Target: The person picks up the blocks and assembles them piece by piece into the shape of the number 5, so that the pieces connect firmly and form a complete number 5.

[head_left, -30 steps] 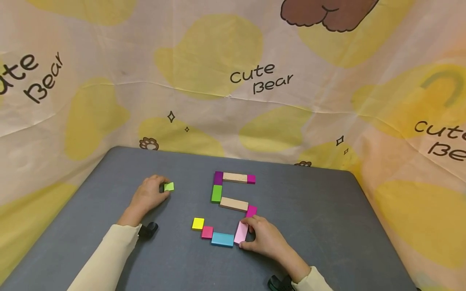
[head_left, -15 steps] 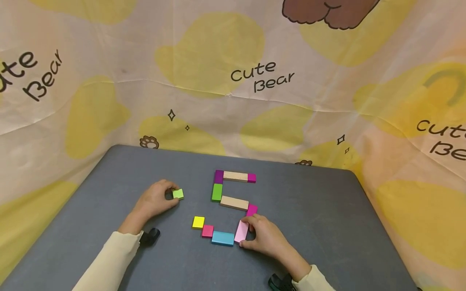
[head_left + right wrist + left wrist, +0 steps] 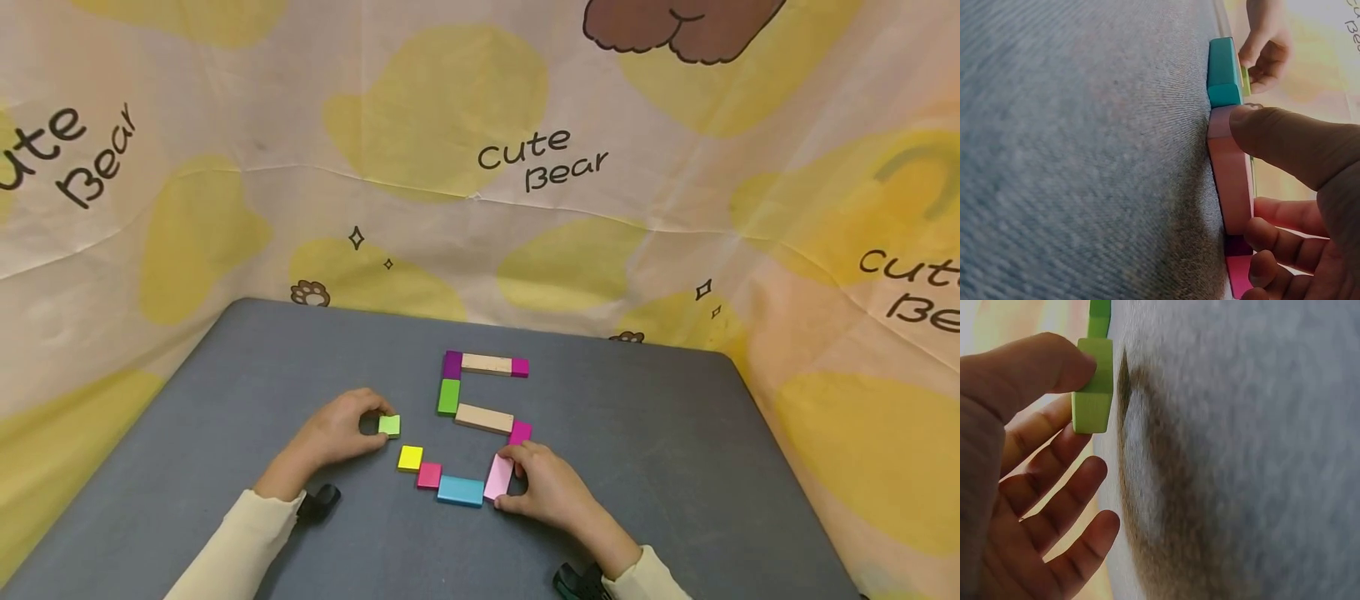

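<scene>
My left hand (image 3: 341, 429) pinches a light green block (image 3: 389, 426) between thumb and fingertips; the left wrist view shows the thumb on the block's (image 3: 1094, 384) side. It is just behind and left of a yellow block (image 3: 410, 458). My right hand (image 3: 551, 487) grips a light pink block (image 3: 498, 477) by its two ends, where it lies on the table. From the yellow block the row runs through a red-pink block (image 3: 429, 476) and a blue block (image 3: 461, 491) to the light pink one. Beyond it lies a magenta block (image 3: 521, 432), partly behind my fingers.
Farther back, a wooden block (image 3: 484, 418), a green block (image 3: 447, 397), a purple block (image 3: 452, 365), another wooden block (image 3: 487, 364) and a small magenta block (image 3: 520, 367) continue the winding row. The grey table (image 3: 637, 417) meets a printed cloth (image 3: 420, 108) at its back.
My left hand has carried the light green block right and toward me, closer to the yellow block. The right hand and the row of blocks stay where they were.
</scene>
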A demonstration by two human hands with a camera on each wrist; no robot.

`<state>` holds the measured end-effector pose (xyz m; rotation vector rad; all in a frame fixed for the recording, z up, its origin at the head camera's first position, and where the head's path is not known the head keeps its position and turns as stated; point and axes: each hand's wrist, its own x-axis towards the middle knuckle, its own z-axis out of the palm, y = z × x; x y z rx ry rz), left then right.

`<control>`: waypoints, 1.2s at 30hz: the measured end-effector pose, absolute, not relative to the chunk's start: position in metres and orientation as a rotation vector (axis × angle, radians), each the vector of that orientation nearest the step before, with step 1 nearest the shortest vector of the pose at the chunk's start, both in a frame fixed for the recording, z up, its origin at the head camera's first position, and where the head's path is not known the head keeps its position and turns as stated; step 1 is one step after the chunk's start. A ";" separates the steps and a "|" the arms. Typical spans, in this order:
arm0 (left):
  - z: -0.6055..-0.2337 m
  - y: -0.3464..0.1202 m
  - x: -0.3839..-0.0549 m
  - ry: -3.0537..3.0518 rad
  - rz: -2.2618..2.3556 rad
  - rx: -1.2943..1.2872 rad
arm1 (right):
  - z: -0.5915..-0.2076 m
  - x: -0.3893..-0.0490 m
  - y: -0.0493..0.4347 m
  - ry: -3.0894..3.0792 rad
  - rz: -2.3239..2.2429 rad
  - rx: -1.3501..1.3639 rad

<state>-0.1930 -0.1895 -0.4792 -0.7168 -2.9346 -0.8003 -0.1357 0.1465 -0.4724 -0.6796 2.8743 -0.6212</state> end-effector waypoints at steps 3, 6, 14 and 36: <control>-0.479 -0.186 -0.190 -2.923 -0.801 -0.747 | -0.473 -0.136 0.147 2.873 -0.617 -0.685; -0.478 -0.182 -0.189 -2.924 -0.815 -0.754 | -0.473 -0.136 0.148 2.878 -0.611 -0.695; -0.484 -0.176 -0.188 -2.961 -0.825 -0.786 | -0.471 -0.134 0.149 2.884 -0.599 -0.707; -0.482 -0.174 -0.183 -2.963 -0.818 -0.810 | -0.471 -0.134 0.155 2.890 -0.617 -0.727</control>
